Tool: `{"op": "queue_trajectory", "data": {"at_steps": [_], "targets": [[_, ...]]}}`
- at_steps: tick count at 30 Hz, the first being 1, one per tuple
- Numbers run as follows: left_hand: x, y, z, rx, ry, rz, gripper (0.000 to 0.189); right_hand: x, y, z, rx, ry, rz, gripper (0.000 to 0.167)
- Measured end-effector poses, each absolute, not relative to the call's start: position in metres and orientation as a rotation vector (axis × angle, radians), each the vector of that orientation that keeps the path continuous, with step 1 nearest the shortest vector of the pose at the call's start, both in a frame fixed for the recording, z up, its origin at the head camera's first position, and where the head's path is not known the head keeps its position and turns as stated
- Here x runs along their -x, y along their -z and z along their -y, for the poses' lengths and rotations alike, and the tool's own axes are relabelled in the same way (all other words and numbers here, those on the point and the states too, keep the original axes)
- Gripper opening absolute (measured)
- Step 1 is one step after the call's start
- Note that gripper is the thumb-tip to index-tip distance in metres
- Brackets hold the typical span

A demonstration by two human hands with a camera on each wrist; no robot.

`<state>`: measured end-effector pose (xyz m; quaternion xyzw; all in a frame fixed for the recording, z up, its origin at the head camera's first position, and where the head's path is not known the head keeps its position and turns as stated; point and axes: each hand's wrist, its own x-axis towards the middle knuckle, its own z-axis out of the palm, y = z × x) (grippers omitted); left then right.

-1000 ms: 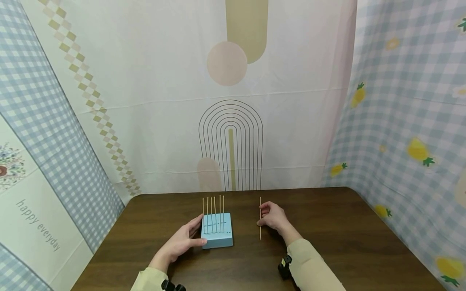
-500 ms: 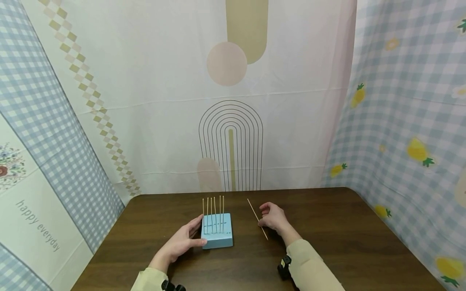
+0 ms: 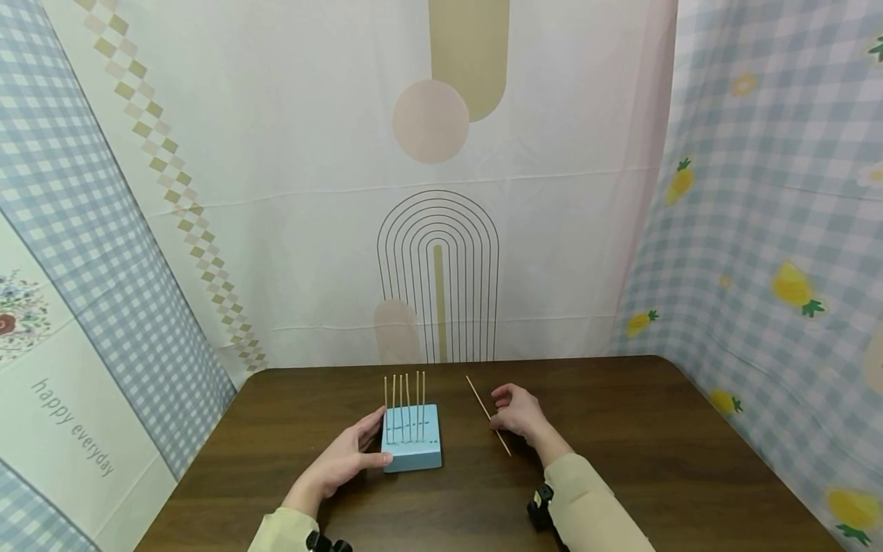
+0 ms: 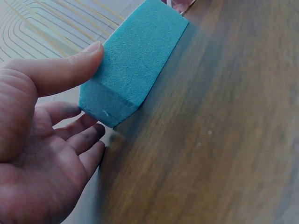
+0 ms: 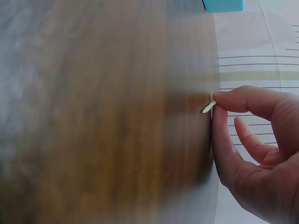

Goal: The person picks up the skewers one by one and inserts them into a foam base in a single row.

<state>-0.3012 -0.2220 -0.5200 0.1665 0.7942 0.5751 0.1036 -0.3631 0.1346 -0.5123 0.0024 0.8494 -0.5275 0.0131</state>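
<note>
A light blue foam block (image 3: 417,459) sits on the brown table, with several thin wooden sticks (image 3: 407,406) standing upright in its top. My left hand (image 3: 343,458) holds its left end, the thumb on the near face and the fingers along the side. The left wrist view shows that thumb (image 4: 74,70) against the block's edge. Right of the block, a loose wooden stick (image 3: 477,395) lies slanted, its far end to the left. My right hand (image 3: 519,412) pinches it around its middle, low over the table. In the right wrist view the stick's near end (image 5: 208,108) shows by the fingertips.
The dark brown wooden tabletop (image 3: 441,510) reaches back to a white patterned cloth (image 3: 317,261). Blue checked cloths (image 3: 752,253) hang along both sides. Small rows of holes mark the block's top.
The loose stick has turned from pointing straight ahead to slanting, its far end swinging left and its near end right. Both hands and the block have hardly moved.
</note>
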Motion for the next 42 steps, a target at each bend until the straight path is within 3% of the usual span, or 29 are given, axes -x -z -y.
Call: {"op": "queue_trajectory", "data": {"at_steps": [26, 35, 42], "targets": [[0.313, 0.513, 0.218, -0.539, -1.712, -2.343, 0.097, 0.375, 0.501, -0.155, 0.017, 1.987, -2.233, 0.057], [0.298, 0.524, 0.220, -0.525, -1.690, -2.333, 0.096, 0.362, 0.516, -0.151, -0.003, 2.097, -2.091, 0.057], [0.302, 0.524, 0.218, -0.521, -1.691, -2.346, 0.096, 0.359, 0.505, -0.139, 0.050, 2.268, -1.976, 0.050]]}}
